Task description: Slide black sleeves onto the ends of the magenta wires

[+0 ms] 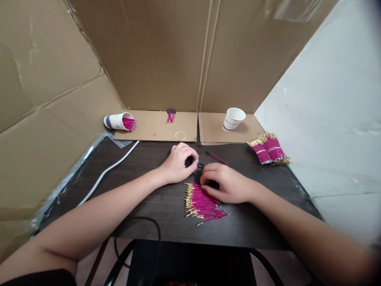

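Observation:
My left hand (179, 163) is at the middle of the dark table, thumb and fingers curled together beside small black tube-like pieces (189, 161). Whatever its fingertips hold cannot be made out. My right hand (228, 183) rests close by, fingers curled in a pinch at the upper right edge of a pile of thin magenta wire-like sticks (205, 201) with gold-coloured ends. Its grip is hidden by the fingers. Just beyond it lie a few magenta sticks with black ends (216, 157).
A paper cup (116, 120) lies on its side, filled with magenta sticks. Another paper cup (233, 119) stands upright. Banded magenta bundles (268, 148) lie at right. A rubber band (180, 136) and black-ended sticks (170, 116) rest on cardboard. A white cable (104, 172) crosses the left.

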`<action>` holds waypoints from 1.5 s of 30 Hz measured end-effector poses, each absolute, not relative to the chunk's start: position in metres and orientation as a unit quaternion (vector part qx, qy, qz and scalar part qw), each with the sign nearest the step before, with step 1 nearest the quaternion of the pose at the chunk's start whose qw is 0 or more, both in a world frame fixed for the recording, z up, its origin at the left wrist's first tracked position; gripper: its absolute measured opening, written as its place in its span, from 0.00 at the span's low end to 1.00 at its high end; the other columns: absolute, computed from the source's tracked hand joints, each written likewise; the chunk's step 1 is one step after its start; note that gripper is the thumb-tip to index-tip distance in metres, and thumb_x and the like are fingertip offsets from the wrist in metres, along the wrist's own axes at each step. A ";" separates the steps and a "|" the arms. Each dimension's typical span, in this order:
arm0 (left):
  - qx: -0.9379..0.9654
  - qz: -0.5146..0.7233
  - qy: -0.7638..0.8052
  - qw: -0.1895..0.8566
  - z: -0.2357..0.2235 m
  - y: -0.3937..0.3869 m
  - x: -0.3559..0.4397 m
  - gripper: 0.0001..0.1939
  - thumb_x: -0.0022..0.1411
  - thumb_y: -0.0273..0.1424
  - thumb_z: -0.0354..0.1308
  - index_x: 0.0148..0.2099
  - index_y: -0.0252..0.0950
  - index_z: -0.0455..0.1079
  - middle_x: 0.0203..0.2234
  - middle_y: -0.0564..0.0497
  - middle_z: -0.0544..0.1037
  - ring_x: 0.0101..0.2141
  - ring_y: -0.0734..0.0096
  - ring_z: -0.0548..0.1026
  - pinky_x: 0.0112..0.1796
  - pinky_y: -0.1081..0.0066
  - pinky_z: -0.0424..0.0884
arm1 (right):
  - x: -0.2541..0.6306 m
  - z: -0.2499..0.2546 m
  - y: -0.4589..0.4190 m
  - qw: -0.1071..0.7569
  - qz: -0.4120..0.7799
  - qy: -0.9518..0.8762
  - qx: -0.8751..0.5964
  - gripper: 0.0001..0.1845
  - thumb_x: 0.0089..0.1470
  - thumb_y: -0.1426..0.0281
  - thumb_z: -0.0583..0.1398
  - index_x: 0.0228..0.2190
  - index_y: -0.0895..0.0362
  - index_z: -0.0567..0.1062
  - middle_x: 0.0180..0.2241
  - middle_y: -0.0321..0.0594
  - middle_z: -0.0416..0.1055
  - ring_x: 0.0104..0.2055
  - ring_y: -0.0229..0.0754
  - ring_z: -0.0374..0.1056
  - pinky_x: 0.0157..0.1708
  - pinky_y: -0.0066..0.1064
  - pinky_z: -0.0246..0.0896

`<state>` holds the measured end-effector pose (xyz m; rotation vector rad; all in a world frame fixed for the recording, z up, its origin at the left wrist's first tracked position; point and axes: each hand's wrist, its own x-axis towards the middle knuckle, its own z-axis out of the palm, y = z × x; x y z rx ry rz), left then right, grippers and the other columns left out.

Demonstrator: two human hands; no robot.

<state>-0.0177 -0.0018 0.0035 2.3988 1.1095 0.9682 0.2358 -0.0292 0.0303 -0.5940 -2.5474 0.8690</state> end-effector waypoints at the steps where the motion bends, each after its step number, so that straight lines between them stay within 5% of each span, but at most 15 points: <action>1: 0.839 0.339 0.393 0.163 0.004 -0.002 -0.018 0.02 0.72 0.28 0.63 0.42 0.39 0.76 0.41 0.50 0.86 0.50 0.55 0.79 0.56 0.52 0.70 | 0.236 0.030 -0.030 0.190 0.307 -0.908 -0.211 0.04 0.67 0.76 0.66 0.40 0.57 0.82 0.39 0.44 0.78 0.41 0.47 0.74 0.45 0.39 0.71; 7: 0.834 0.353 0.391 0.161 0.006 -0.004 -0.018 0.03 0.74 0.29 0.62 0.43 0.39 0.76 0.38 0.50 0.84 0.43 0.60 0.80 0.54 0.56 0.74 | 0.236 0.027 -0.031 0.194 0.272 -0.921 -0.202 0.06 0.68 0.75 0.64 0.38 0.57 0.83 0.38 0.44 0.78 0.39 0.46 0.74 0.42 0.37 0.70; 18: 0.839 0.391 0.346 0.153 0.002 -0.001 -0.020 0.11 0.80 0.28 0.60 0.54 0.38 0.84 0.46 0.44 0.89 0.47 0.56 0.84 0.53 0.52 0.80 | 0.233 0.026 -0.031 0.215 0.271 -0.908 -0.237 0.06 0.71 0.77 0.60 0.41 0.55 0.75 0.39 0.43 0.77 0.38 0.44 0.72 0.40 0.35 0.70; 23: 0.829 0.395 0.365 0.157 0.003 0.000 -0.020 0.09 0.79 0.28 0.62 0.52 0.39 0.85 0.45 0.45 0.89 0.48 0.57 0.85 0.54 0.53 0.81 | 0.234 0.022 -0.030 0.335 0.302 -0.843 -0.294 0.04 0.76 0.73 0.59 0.46 0.53 0.75 0.36 0.37 0.79 0.34 0.41 0.74 0.38 0.33 0.71; 28: 0.806 0.421 0.380 0.173 0.003 -0.001 -0.019 0.07 0.77 0.29 0.66 0.51 0.39 0.86 0.45 0.46 0.89 0.46 0.59 0.86 0.53 0.56 0.82 | 0.235 0.017 -0.024 0.466 0.252 -0.763 -0.370 0.07 0.73 0.68 0.65 0.50 0.53 0.81 0.43 0.43 0.85 0.40 0.45 0.80 0.42 0.37 0.77; 45: 0.791 0.434 0.387 0.191 0.000 -0.001 -0.018 0.07 0.75 0.31 0.69 0.52 0.39 0.85 0.45 0.45 0.89 0.46 0.59 0.88 0.54 0.55 0.85 | 0.235 0.013 -0.015 0.439 0.185 -0.799 -0.368 0.10 0.74 0.69 0.62 0.45 0.53 0.85 0.40 0.44 0.85 0.36 0.46 0.78 0.36 0.40 0.73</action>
